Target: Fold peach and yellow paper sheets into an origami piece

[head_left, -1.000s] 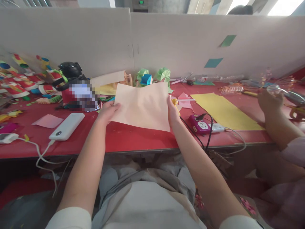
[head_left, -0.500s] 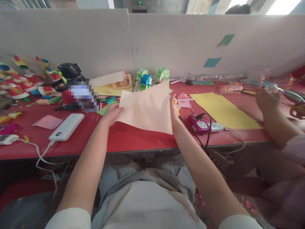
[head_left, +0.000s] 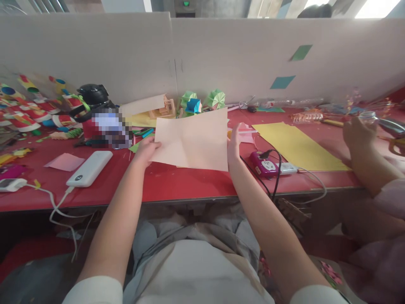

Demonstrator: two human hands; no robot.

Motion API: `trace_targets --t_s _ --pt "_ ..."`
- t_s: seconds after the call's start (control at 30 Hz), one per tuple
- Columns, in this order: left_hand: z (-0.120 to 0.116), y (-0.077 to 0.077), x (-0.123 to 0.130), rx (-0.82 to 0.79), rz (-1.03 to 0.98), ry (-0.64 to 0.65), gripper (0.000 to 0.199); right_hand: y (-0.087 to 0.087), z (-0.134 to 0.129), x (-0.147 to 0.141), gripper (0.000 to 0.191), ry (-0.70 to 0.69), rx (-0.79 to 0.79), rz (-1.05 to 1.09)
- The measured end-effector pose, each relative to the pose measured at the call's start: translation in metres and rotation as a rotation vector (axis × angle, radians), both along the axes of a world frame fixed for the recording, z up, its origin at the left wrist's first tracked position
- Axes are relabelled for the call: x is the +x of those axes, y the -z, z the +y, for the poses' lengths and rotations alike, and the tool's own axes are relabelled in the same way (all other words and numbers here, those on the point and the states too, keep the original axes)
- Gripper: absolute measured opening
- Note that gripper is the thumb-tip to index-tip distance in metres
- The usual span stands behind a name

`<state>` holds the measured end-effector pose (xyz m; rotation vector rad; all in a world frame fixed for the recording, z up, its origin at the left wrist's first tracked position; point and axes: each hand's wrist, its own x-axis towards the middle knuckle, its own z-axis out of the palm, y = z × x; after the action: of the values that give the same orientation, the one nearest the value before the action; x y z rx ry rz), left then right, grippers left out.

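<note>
A large pale cream sheet of paper (head_left: 193,141) is between my hands, tilted up over the red table with slight ripples in it. My left hand (head_left: 146,152) grips its left edge, thumb on top and the other fingers underneath. At the right edge is my right hand (head_left: 234,145), its fingers stretched upward and its palm side along the paper; whether any finger reaches behind the sheet is hidden. A small yellow object shows between the paper and this hand, too covered to name. Pink paper (head_left: 247,136) lies just beyond my right hand.
A purple power socket (head_left: 264,164) with cables sits right of my right arm, before a yellow sheet (head_left: 300,145). Left are a white power bank (head_left: 90,169) and pink paper (head_left: 65,161). Green folded paper pieces (head_left: 216,99) stand behind. A co-worker's hand (head_left: 359,133) is far right.
The paper has come down and flattened, its raised right corner lower than before. My left hand has shifted slightly left, and my right hand's fingers show more clearly.
</note>
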<state>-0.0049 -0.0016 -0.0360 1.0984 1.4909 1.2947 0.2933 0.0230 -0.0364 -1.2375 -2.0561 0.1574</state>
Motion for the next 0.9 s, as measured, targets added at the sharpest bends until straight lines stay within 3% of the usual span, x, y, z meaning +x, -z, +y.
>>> trace_targets --t_s 0.07,0.17,0.2,0.27,0.37,0.5,0.67,0.9 --pt "0.001 0.001 -0.006 0.017 -0.002 -0.057 0.042 0.004 -0.005 -0.007 0.059 -0.017 -0.07 0.198" --pt "0.004 0.003 -0.014 0.067 -0.039 -0.099 0.04 0.014 -0.011 -0.016 0.055 -0.06 -0.383 0.715" --pt "0.005 0.005 -0.015 0.089 -0.05 -0.105 0.039 0.017 -0.012 -0.018 0.05 -0.074 -0.491 0.828" --pt "0.007 0.007 -0.018 0.128 -0.034 -0.121 0.038 0.025 -0.012 -0.021 0.046 -0.04 -0.552 0.912" --pt "0.008 0.009 -0.019 0.165 0.022 -0.116 0.039 0.03 -0.01 -0.022 0.05 0.007 -0.469 0.865" --pt "0.004 0.007 -0.014 0.151 0.015 -0.01 0.047 0.022 -0.014 -0.025 0.067 0.007 -0.387 0.85" --pt "-0.002 0.001 -0.006 0.104 -0.048 0.072 0.054 0.004 -0.031 -0.033 0.063 -0.515 -0.47 0.756" --pt "-0.004 0.003 0.014 0.083 -0.14 0.235 0.052 0.003 -0.045 -0.039 0.055 -0.592 -0.501 0.476"
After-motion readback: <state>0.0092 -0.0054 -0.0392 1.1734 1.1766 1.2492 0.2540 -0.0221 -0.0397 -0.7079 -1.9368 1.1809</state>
